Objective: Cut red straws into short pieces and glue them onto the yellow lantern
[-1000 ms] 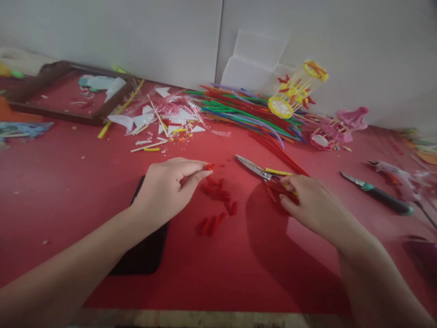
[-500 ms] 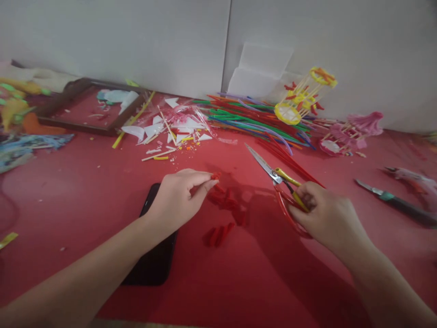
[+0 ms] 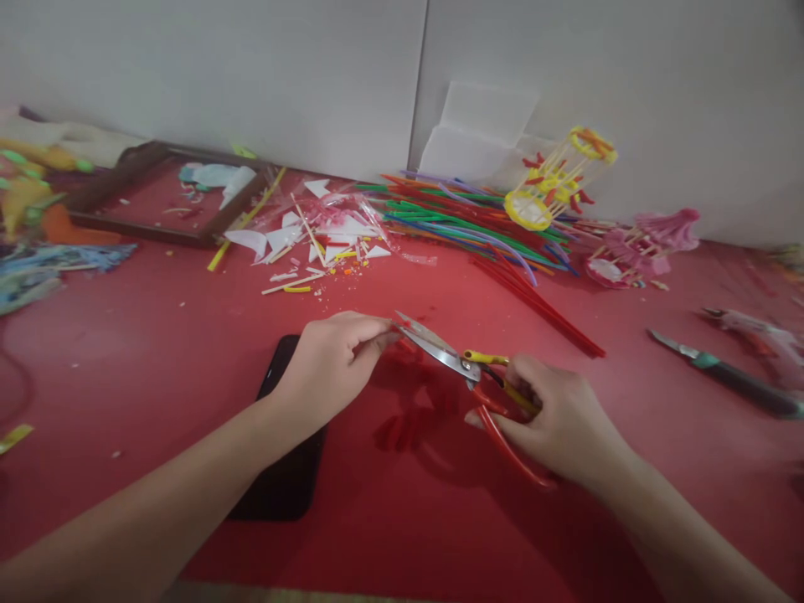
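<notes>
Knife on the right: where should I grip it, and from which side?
Probably by the dark handle, behind the green collar, coming from the near right: that end points toward the picture's right edge, while the blade points left and away.

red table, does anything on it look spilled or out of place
Yes: white scraps, sticks and crumbs lie strewn beside the brown frame, looking like spilled offcuts. The pink model, at right, seems oddly tipped onto its side.
</notes>
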`<action>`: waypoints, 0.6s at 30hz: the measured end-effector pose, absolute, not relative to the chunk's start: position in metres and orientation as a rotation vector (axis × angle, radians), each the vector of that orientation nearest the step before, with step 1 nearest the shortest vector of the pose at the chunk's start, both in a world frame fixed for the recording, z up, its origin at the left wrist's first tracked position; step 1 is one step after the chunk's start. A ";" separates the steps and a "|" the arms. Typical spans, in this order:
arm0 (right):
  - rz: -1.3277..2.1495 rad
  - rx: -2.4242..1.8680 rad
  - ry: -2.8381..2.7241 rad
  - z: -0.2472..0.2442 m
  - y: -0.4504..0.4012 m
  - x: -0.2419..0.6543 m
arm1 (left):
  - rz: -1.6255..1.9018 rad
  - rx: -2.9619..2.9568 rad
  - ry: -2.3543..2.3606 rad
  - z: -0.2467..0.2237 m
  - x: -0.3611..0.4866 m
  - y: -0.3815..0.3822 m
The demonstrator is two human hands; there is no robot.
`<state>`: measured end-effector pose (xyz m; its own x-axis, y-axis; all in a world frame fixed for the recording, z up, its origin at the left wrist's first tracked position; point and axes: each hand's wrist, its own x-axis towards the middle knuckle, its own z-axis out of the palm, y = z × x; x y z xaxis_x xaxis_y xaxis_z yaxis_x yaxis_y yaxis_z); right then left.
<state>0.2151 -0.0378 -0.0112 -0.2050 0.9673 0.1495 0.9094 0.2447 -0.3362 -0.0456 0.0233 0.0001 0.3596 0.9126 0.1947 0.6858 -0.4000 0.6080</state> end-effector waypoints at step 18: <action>0.107 -1.692 -2.193 -0.018 -0.038 0.218 | 0.657 2.272 1.393 -0.001 -0.046 0.025</action>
